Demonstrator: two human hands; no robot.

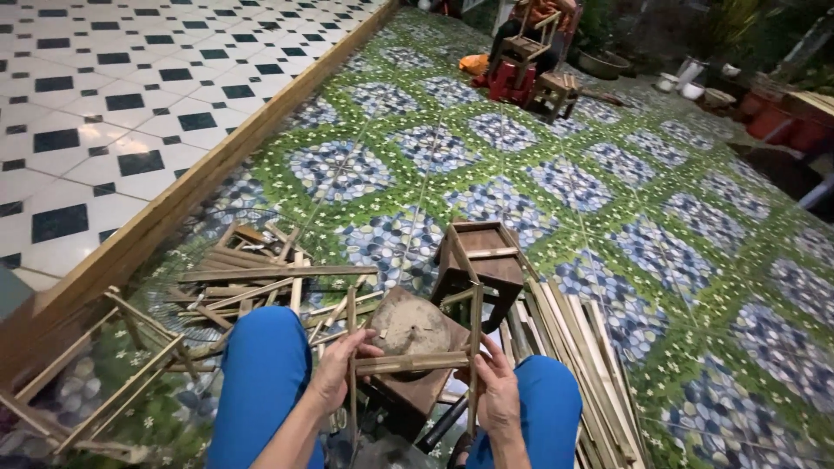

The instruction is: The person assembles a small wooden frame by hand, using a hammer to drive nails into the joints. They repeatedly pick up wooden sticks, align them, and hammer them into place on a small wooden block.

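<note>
A seated person's left hand (334, 372) and right hand (497, 393) each hold a clenched grip on a pale bamboo-strip frame (415, 362) above a worn brown wooden block (415, 340) between the knees. Loose bamboo strips (252, 274) lie scattered on the green-and-blue pebble-patterned floor (608, 200), beside a small dark wooden stool (482, 260).

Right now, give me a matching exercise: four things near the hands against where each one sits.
Things:
1. bamboo frame
2. stool
3. long slats
4. scrap pile

Places:
A. on the floor right of the right knee
B. held by both hands over the block
C. on the floor left of the block
D. just beyond the block

Pairs: 1-B, 2-D, 3-A, 4-C
</note>
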